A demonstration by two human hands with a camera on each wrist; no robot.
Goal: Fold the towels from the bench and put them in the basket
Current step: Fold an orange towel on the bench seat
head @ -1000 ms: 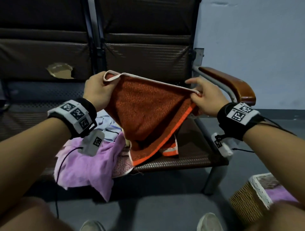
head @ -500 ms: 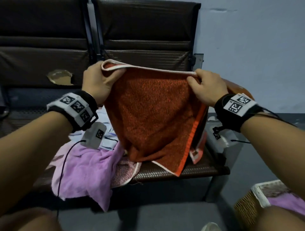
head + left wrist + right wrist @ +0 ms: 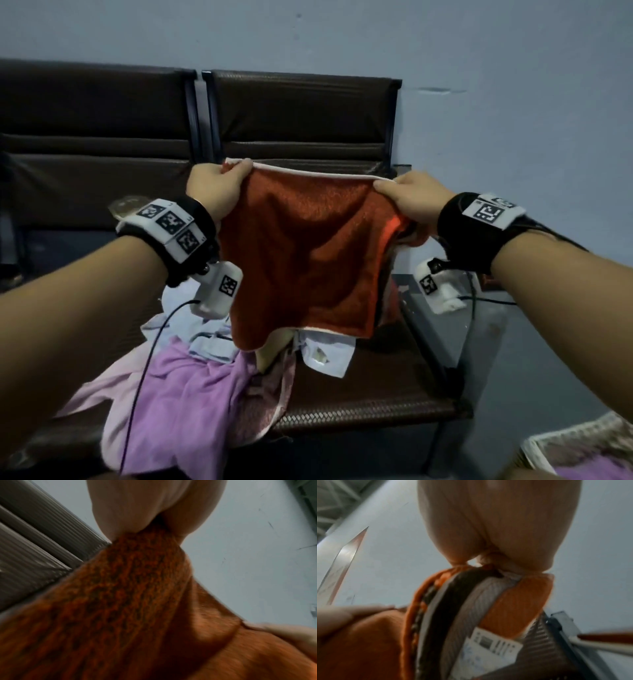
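Observation:
An orange-brown towel (image 3: 305, 253) with a pale hem hangs in the air above the bench seat (image 3: 370, 407). My left hand (image 3: 219, 185) pinches its top left corner and my right hand (image 3: 407, 198) pinches its top right corner. The top edge is stretched level between them. The left wrist view shows the towel (image 3: 130, 601) bunched under my left hand (image 3: 150, 507). In the right wrist view the towel's striped border and a label (image 3: 488, 650) hang below my right hand (image 3: 501, 527). A wicker basket (image 3: 561, 448) with a purple cloth inside sits at the bottom right.
A purple towel (image 3: 185, 404) and pale blue and white cloths (image 3: 325, 356) lie heaped on the dark woven bench. The bench backrest (image 3: 301, 113) stands behind, against a grey-blue wall. The floor lies to the right of the bench, around the basket.
Both hands have lifted the towel higher and pulled its top edge taut and level. The towel's lower edge has come up off the seat and hangs free.

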